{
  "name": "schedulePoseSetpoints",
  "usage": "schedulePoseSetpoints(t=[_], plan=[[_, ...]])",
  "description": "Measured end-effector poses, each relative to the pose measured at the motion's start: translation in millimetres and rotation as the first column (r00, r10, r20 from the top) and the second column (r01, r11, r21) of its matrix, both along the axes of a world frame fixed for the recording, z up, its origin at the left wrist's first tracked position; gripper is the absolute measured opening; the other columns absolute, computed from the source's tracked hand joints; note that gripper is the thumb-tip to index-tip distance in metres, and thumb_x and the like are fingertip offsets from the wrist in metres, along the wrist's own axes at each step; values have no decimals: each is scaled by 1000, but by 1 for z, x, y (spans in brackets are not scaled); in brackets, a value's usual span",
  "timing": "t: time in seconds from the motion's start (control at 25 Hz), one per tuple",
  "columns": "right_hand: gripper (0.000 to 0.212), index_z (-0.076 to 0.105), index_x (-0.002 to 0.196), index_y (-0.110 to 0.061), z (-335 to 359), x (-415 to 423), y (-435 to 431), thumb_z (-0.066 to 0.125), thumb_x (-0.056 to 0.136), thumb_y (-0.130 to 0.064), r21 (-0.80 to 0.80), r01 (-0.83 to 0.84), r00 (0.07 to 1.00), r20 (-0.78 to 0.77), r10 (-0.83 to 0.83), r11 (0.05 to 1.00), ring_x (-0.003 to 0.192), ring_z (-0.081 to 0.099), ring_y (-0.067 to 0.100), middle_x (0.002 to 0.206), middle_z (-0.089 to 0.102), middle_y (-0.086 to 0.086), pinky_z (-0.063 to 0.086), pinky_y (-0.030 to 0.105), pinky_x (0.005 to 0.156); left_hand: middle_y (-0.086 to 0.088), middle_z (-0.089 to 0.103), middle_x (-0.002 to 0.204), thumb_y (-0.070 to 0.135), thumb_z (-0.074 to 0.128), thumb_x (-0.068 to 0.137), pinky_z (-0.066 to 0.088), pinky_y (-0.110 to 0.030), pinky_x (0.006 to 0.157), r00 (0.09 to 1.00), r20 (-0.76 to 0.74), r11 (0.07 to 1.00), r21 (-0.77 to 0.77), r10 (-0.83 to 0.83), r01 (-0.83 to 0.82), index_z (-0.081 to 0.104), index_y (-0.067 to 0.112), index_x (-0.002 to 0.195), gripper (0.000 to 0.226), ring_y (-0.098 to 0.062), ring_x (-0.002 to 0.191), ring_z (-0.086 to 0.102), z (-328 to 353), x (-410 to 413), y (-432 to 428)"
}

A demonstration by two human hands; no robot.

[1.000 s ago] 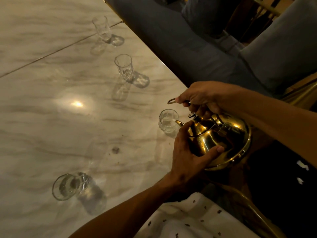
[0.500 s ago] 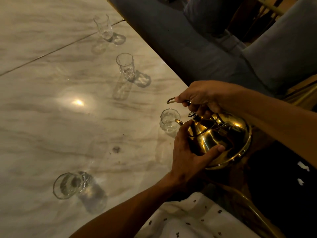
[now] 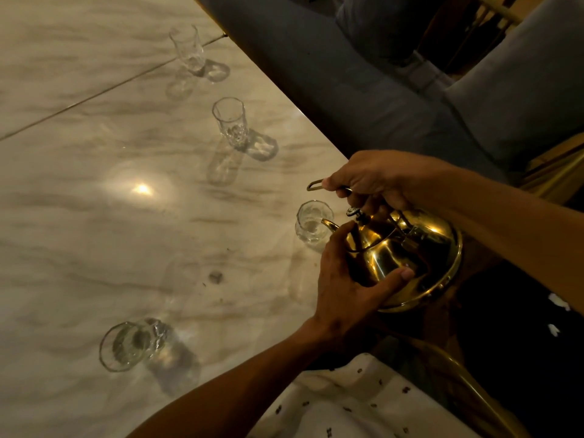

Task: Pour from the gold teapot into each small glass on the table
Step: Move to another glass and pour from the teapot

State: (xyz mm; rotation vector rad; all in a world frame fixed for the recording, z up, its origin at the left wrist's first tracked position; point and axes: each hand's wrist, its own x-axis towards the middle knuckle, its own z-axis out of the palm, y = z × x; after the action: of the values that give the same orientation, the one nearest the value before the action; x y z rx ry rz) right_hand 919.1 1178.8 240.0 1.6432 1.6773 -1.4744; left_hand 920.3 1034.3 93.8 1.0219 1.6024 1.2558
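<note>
The gold teapot is tilted to the left at the table's right edge, its spout over the rim of a small glass that holds a little clear liquid. My right hand grips the teapot's handle from above. My left hand is wrapped around the pot's body from below. Three more small glasses stand on the marble table: a near one at the lower left, a middle one, and a far one.
A grey cushioned sofa runs along the table's right edge, with a cushion further right. A seam crosses the tabletop at the upper left. A lamp's glare reflects mid-table. A white patterned cloth lies at the bottom.
Both hands and the teapot hold nearly the same pose. The view has shifted slightly, and the spout still sits over the same glass.
</note>
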Motion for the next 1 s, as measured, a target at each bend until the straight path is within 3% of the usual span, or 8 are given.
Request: schedulePoseSetpoints(t=[0.32,0.52,0.68,0.8,1.0], plan=[[35,48,65,-14,1,6,-4,49,93,-34,5,36,999,-30,-36,999,37,23,8,49,34,-3,21,19,38,7,52,140,69,77,62,57,-38,100,999,12,999,-10,-33,33,35,40,141,94,-11,126,56,0,-2,-2],[36,48,63,-14,-1,11,-9,50,92,-35,4,77,996,-34,-77,997,33,25,7,40,36,-4,23,18,36,8,51,140,88,69,57,57,-39,99,998,37,999,-25,-42,43,37,41,141,101,-13,127,56,-4,-1,-8],[37,48,63,-14,-4,14,-13,49,93,-36,-5,94,994,-46,-94,996,32,25,7,35,35,-7,23,18,35,7,52,140,90,67,58,55,-41,102,999,14,999,-13,-48,48,37,40,142,102,-15,128,55,-9,0,-11],[37,48,63,-14,-7,17,-16,50,93,-36,0,111,992,-54,-110,994,31,25,7,34,35,-7,23,18,36,8,52,140,90,66,59,54,-36,102,998,6,998,-3,-65,65,35,45,141,99,-13,128,54,-11,-3,-13],[39,45,61,-15,-13,26,-25,50,92,-38,18,145,986,-81,-143,989,28,24,7,33,35,-7,24,17,35,17,46,139,89,67,57,48,-14,98,992,-55,994,0,-110,110,33,44,143,102,-2,126,49,-13,-9,-18]])
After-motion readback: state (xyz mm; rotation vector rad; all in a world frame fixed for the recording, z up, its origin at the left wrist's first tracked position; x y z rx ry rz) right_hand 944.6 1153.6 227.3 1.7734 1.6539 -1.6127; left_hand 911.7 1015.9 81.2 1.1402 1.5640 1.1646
